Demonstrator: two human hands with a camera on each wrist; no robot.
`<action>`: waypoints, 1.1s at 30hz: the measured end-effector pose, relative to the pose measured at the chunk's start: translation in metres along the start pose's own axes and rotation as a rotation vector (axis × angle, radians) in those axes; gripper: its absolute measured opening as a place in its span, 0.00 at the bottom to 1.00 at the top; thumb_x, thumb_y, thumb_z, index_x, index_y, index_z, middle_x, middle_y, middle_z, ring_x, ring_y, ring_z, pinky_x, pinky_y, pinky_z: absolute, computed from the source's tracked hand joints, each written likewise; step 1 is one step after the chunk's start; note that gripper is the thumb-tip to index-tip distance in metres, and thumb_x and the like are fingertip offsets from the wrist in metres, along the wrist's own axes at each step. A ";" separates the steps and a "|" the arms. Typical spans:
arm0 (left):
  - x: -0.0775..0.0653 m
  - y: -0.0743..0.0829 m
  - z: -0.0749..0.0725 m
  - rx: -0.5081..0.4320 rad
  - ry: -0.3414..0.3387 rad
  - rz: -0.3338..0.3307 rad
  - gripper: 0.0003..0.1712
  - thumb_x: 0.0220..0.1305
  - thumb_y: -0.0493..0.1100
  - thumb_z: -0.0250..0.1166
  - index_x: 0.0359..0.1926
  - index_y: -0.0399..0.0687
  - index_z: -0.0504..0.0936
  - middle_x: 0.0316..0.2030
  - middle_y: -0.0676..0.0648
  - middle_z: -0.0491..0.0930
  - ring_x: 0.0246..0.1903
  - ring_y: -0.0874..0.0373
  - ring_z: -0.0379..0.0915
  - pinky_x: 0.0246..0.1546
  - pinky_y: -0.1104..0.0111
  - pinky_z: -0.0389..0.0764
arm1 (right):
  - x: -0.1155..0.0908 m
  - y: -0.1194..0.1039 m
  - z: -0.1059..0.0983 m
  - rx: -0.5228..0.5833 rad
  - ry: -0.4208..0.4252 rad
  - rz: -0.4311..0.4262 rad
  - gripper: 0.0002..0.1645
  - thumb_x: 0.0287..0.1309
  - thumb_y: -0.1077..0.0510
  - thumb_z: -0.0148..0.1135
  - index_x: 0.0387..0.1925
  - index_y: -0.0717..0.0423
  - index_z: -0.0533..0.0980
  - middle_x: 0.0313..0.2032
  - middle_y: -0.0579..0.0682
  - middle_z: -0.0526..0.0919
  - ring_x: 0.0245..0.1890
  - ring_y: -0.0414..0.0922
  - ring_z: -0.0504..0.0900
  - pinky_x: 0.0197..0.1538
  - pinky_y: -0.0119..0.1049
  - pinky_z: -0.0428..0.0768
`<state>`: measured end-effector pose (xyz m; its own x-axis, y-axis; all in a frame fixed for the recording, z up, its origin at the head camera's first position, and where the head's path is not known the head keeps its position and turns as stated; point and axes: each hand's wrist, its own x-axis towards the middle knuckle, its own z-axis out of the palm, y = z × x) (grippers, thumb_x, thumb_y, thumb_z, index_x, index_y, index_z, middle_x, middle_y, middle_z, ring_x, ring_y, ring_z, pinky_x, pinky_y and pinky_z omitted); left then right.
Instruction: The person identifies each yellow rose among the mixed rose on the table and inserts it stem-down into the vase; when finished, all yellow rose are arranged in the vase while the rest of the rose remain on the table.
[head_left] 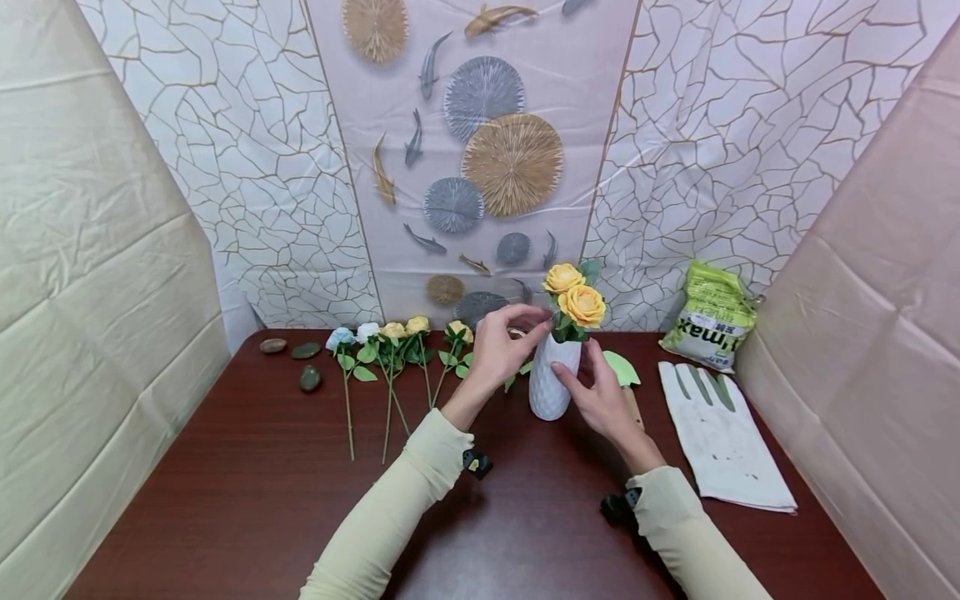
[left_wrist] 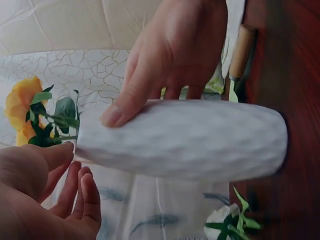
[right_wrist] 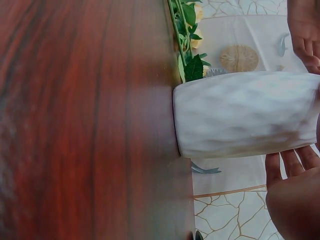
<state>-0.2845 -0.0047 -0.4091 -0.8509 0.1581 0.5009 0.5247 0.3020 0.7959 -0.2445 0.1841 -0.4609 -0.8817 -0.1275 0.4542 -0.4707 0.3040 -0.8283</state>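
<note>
Two yellow roses (head_left: 582, 306) stand in a white textured vase (head_left: 551, 387) on the table. My right hand (head_left: 603, 398) grips the vase near its top, thumb on the front and fingers round the far side. At the rim, my left hand (head_left: 502, 343) pinches the green stem part of a yellow rose (left_wrist: 22, 100) between thumb and forefinger; the forefinger's tip is partly hidden. The other left fingers are loosely bent beside the vase. In the right wrist view, the vase (right_wrist: 245, 115) stands upright on the tabletop, and the roses are out of sight.
Several artificial flowers (head_left: 393, 331) lie left of the vase, with stones (head_left: 310, 378) farther left. To the right are a wooden-handled tool with a green blade (head_left: 621, 368), a white glove (head_left: 731, 450) and a green bag (head_left: 711, 317). Patterned cloth (head_left: 465, 150) hangs behind the table.
</note>
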 end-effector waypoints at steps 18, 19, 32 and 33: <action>-0.048 -0.097 -0.094 0.251 0.123 -0.189 0.05 0.66 0.43 0.70 0.42 0.53 0.88 0.37 0.52 0.89 0.37 0.60 0.85 0.39 0.67 0.86 | -0.001 -0.002 -0.001 -0.024 0.002 0.032 0.35 0.68 0.52 0.64 0.70 0.53 0.63 0.60 0.54 0.79 0.59 0.46 0.78 0.59 0.36 0.80; -0.050 -0.100 -0.097 0.254 0.129 -0.214 0.05 0.65 0.42 0.70 0.41 0.52 0.88 0.37 0.51 0.89 0.36 0.59 0.85 0.40 0.67 0.86 | -0.001 -0.002 -0.001 -0.028 0.004 0.031 0.35 0.68 0.52 0.64 0.71 0.52 0.63 0.60 0.54 0.79 0.59 0.46 0.78 0.59 0.35 0.79; -0.067 -0.113 -0.101 0.344 -0.115 -0.419 0.09 0.61 0.43 0.73 0.41 0.46 0.89 0.31 0.51 0.88 0.29 0.62 0.84 0.34 0.65 0.86 | -0.001 -0.003 0.000 -0.009 0.004 0.021 0.35 0.67 0.54 0.64 0.71 0.53 0.62 0.59 0.55 0.79 0.58 0.45 0.79 0.57 0.31 0.79; -0.067 -0.113 -0.101 0.352 -0.118 -0.418 0.10 0.61 0.43 0.74 0.42 0.45 0.89 0.31 0.51 0.88 0.29 0.62 0.84 0.34 0.65 0.86 | -0.001 -0.003 0.000 -0.009 0.002 0.020 0.35 0.67 0.54 0.64 0.71 0.53 0.62 0.59 0.55 0.79 0.58 0.45 0.79 0.57 0.31 0.79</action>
<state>-0.2842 -0.1445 -0.4988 -0.9925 0.0559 0.1091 0.1190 0.6540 0.7471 -0.2424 0.1835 -0.4588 -0.8911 -0.1195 0.4379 -0.4522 0.3155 -0.8342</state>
